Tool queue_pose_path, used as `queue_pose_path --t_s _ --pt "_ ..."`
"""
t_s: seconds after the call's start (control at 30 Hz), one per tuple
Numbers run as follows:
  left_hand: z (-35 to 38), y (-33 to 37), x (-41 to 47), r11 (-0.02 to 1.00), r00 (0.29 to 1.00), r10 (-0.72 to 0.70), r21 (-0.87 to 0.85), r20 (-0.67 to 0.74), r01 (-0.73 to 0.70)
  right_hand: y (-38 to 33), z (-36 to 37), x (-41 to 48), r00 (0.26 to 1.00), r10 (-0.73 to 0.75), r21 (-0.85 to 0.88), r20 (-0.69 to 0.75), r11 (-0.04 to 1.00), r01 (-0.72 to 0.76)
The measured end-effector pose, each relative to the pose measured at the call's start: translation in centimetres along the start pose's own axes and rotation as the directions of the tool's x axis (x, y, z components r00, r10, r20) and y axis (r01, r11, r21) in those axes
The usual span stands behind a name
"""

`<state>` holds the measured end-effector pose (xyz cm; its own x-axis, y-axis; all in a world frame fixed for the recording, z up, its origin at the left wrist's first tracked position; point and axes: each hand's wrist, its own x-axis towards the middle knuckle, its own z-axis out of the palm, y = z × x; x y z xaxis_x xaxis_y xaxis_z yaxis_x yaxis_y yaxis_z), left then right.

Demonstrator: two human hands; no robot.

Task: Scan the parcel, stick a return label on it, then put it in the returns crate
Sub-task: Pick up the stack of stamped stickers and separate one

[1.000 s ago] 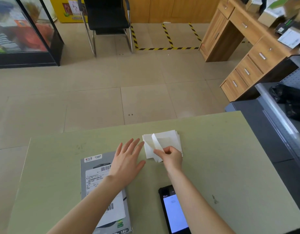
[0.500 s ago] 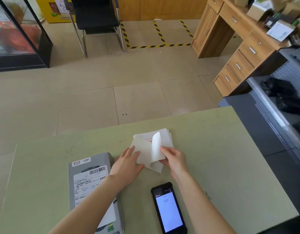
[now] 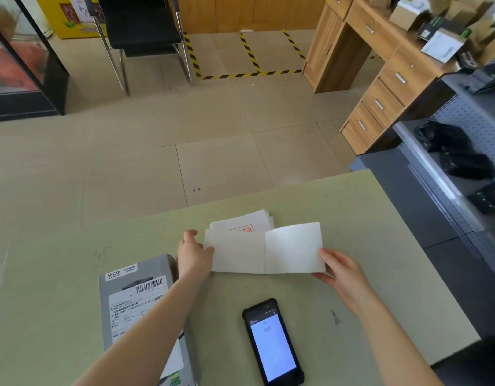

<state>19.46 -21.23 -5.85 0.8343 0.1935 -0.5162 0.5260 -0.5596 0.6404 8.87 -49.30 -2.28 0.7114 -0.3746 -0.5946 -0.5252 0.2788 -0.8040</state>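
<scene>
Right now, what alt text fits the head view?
Left hand and right hand stretch a white label strip over a green table, between a grey barcoded parcel box and a lit black handheld scanner.

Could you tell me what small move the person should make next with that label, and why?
Probably draw the right hand further right to pull the label fully off its backing sheet, which the left hand pins to the table. The label looks joined to the sheet along one edge, and the grey parcel lies beside the left forearm with no return label visible yet.
</scene>
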Motion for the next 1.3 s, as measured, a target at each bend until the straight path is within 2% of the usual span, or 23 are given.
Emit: queue_pose_path --t_s 0.13,0.33,0.57,0.7,0.77,0.83,0.87,0.9,0.93,1.0,1.07,1.2,1.3 --pt "-0.2 0.4 0.1 0.992 0.996 -0.093 -0.081 0.016 0.094 0.7 -1.1 0.1 0.997 -0.001 -0.022 -0.075 1.0 -0.001" --pt "-1.4 0.4 -1.0 0.995 0.997 -0.059 -0.075 0.039 0.062 1.4 -0.5 0.6 0.968 -0.045 -0.064 -0.248 0.997 0.03" --pt "-5.2 1.7 -3.3 0.965 0.999 0.026 -0.261 -0.022 -0.031 1.5 3.7 0.6 0.958 -0.143 -0.243 -0.248 0.967 0.081" --pt "-7.3 2.5 -4.2 0.938 0.997 0.043 -0.342 -0.058 -0.061 1.1 7.1 0.2 0.979 -0.158 -0.286 -0.126 0.951 0.117" --pt "-7.9 2.8 -4.6 0.933 0.997 0.044 -0.354 -0.065 -0.065 1.2 8.8 -0.4 0.983 -0.175 -0.431 -0.047 0.892 0.138" --pt "-8.0 2.9 -4.8 0.927 0.997 0.039 -0.37 -0.068 -0.061 1.5 10.6 -1.2 0.964 -0.267 -0.687 -0.013 0.702 0.185" --pt "-8.0 3.0 -5.0 0.925 0.997 0.035 -0.375 -0.069 -0.059 1.4 11.6 -1.9 0.946 -0.322 -0.73 0.02 0.642 0.235" --pt "-8.0 3.0 -5.2 0.924 0.997 0.032 -0.377 -0.071 -0.057 1.2 12.8 -2.7 0.939 -0.334 -0.705 0.08 0.647 0.29" --pt "-7.9 2.9 -5.3 0.923 0.997 0.029 -0.38 -0.07 -0.054 1.0 14.0 -3.5 0.941 -0.296 -0.632 0.164 0.701 0.33" --pt "-7.6 2.8 -5.6 0.92 0.998 0.018 -0.389 -0.063 -0.041 0.7 16.2 -4.8 0.931 -0.151 -0.455 0.333 0.839 0.299" --pt "-7.4 2.6 -5.7 0.92 0.999 0.013 -0.39 -0.046 -0.03 1.0 17.6 -5.4 0.912 -0.11 -0.414 0.396 0.865 0.284" --pt "-7.3 2.0 -5.7 0.926 0.999 0.033 -0.375 -0.004 -0.032 1.8 18.2 -4.7 0.933 -0.135 -0.37 0.334 0.892 0.261" --pt "-7.6 1.2 -5.3 0.943 0.998 0.051 -0.326 -0.034 -0.06 2.3 15.9 -2.5 0.982 -0.129 -0.357 0.139 0.918 0.171"
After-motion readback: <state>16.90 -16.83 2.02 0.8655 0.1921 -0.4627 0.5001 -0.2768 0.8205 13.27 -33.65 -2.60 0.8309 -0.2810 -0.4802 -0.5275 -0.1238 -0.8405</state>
